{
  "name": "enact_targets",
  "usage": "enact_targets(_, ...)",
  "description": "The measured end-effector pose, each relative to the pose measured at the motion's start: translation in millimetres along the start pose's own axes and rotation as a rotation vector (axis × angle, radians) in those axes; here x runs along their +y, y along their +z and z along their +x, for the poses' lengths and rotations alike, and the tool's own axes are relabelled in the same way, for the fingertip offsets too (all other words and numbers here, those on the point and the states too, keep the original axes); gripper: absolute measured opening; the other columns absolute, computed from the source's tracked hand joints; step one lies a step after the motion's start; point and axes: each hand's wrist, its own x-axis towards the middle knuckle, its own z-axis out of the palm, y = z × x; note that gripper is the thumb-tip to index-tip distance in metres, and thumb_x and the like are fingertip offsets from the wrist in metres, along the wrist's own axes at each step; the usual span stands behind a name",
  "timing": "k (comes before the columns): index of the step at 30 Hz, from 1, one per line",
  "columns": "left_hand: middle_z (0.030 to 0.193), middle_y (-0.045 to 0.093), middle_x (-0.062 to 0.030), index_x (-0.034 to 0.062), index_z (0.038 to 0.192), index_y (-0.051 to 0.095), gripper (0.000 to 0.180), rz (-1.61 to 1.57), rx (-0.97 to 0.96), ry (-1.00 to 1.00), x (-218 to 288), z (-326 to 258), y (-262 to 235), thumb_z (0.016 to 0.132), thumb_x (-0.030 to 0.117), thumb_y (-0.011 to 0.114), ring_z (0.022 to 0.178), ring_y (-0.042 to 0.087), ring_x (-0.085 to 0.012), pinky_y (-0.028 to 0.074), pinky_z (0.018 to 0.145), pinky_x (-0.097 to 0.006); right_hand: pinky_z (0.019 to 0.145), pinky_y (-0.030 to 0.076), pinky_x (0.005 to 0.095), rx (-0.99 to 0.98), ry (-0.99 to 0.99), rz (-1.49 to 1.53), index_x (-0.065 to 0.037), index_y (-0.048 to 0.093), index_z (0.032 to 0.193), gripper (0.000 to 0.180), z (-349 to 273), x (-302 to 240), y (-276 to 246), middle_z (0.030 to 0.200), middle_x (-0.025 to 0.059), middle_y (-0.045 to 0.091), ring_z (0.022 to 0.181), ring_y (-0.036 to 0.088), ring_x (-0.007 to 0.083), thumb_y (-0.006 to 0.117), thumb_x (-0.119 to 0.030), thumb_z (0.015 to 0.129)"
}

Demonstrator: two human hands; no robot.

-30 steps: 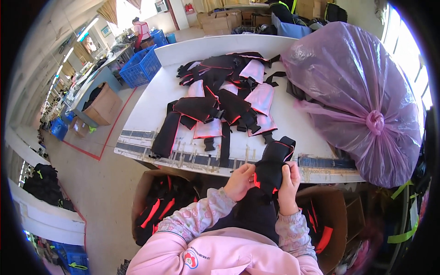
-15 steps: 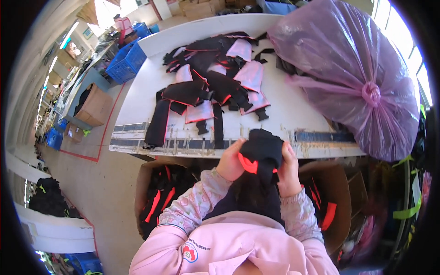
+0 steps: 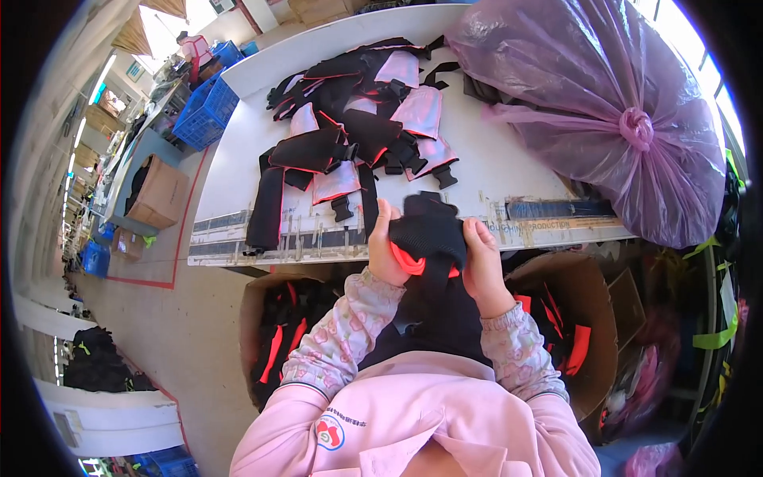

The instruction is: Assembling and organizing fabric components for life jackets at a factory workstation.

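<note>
Head view: a folded black mesh-fabric piece with bright orange-red edging (image 3: 429, 234) lay directly between the person's two bare hands, in front of the chest and just off the near edge of a long white bench (image 3: 501, 171). Both hands touched it, so neither was nearer. The left hand (image 3: 386, 253) held its left side, thumb pointing up beside the mesh and fingers closed round that end, next to the orange-red edging. The right hand (image 3: 483, 270) held the right side, its thumb laid near the edge; the other fingers were mostly hidden behind, and how tightly they pressed could not be told.

The folded body ran crosswise from hand to hand, its right end dipping slightly toward the person. Across that line, a flat black webbing strap (image 3: 435, 278) hung from the near side and pointed down toward the person's lap. Folding hid the piece's full length, so its true long axis could not be told.

Beyond the hands, on the bench, was a heap of black and silvery-pink fabric pieces (image 3: 373, 131), and to its right a large knotted bag of translucent purple plastic (image 3: 592, 103).
</note>
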Motion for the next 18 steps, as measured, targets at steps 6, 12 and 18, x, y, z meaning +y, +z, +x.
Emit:
enact_targets(6,0.075,0.054,-0.0018,0.0104,0.077,0.048,0.03,0.035,0.106,0.27,-2.8,9.2,-5.2,0.096,0.034,0.049,0.068,0.053,-0.0097,0.045,0.064,-0.025,0.087,0.044,0.0322,-0.08,0.079,-0.077,-0.006,0.033,0.136,0.055,-27.7,10.8,27.5,0.119,0.0071,0.053,0.102,0.053,0.0162,0.058,-0.027,0.091)
enact_targets(12,0.095,0.057,-0.0127,0.0001,0.105,0.057,0.023,1.484,-0.092,0.995,26.7,11.5,-1.6,0.089,0.016,0.059,0.093,0.054,-0.0278,0.042,0.083,-0.034,0.054,0.052,0.0325,0.025,-0.015,-0.804,-0.004,0.024,0.138,0.085,-28.3,-18.7,41.2,0.086,0.0144,0.065,0.059,0.063,0.0211,0.078,-0.021,0.074)
enact_targets(18,0.097,0.055,-0.0065,0.0015,0.1,0.059,0.027,0.829,-0.232,0.05,7.1,5.3,-18.2,0.095,0.027,0.053,0.091,0.051,-0.0105,0.043,0.077,-0.025,0.058,0.052,0.0407,-0.122,-0.363,-1.259,-0.002,0.023,0.14,0.095,-26.3,-14.0,41.2,0.077,0.0251,0.063,0.068,0.065,0.039,0.08,-0.032,0.069)
